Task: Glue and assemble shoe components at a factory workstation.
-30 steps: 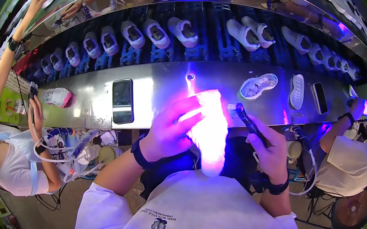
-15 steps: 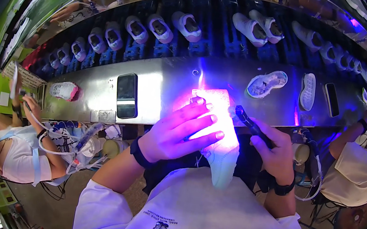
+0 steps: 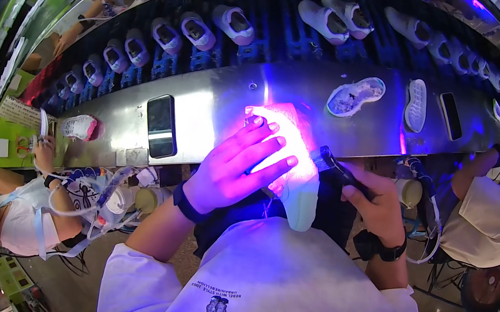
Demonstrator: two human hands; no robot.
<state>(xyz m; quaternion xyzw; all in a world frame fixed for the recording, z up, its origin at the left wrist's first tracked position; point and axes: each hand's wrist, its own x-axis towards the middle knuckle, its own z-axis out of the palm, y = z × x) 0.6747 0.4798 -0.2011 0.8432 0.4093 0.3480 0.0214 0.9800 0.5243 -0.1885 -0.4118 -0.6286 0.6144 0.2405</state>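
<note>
My left hand [image 3: 230,172] clasps the lit, pale shoe [image 3: 304,173], fingers spread across it; my right hand [image 3: 380,207] pinches a black-handled brush [image 3: 351,178]. The shoe is held across the metal surface's [image 3: 208,89] near edge, long axis slanting bodyward, rounded end nearest. I judge it light, soft-sided, best gripped around the middle.

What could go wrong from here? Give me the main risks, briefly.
The shoe looks washed out by glare beside the left hand, so a flaw might go unnoticed. The brush in the right hand is right by the shoe's side; a slip could mark it. The phone lies near the bench's front edge and could get knocked off.
</note>
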